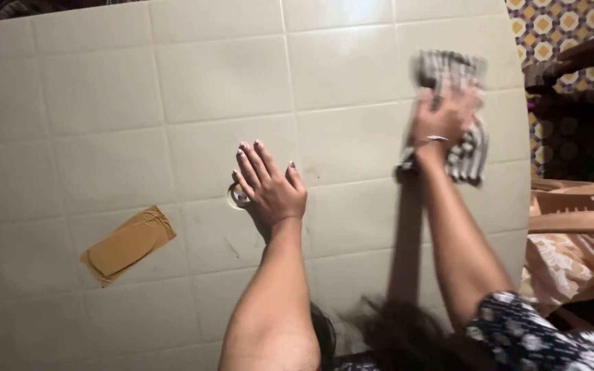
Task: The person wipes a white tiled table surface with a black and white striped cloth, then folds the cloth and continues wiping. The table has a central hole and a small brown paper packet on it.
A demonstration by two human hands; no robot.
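A person leans over a pale, tile-patterned table (173,89), dark hair (407,336) and a dark patterned sleeve (537,336) showing at the near edge. Toward the near left corner, a strip of tan tape (128,244) lies stuck at a slant on the tabletop. Near the table's middle, the left hand (269,185) rests palm down, fingers spread and straight, clamped on nothing; a small round ring-shaped mark (236,197) sits in the surface just beside its little-finger side, partly under the fingers. Farther off, by the right edge, the right hand (441,117) presses on a striped grey-and-white cloth (465,154), its fingers seemingly curled into the fabric, though motion blur makes the exact grip hard to read. A thin bangle (437,139) circles that wrist. The cloth lies bunched on the tabletop, well apart from the left hand. Beyond the right edge stand wooden furniture (579,206) draped with peach-coloured patterned fabric (565,264), and a patterned floor (558,24) at the far right corner.
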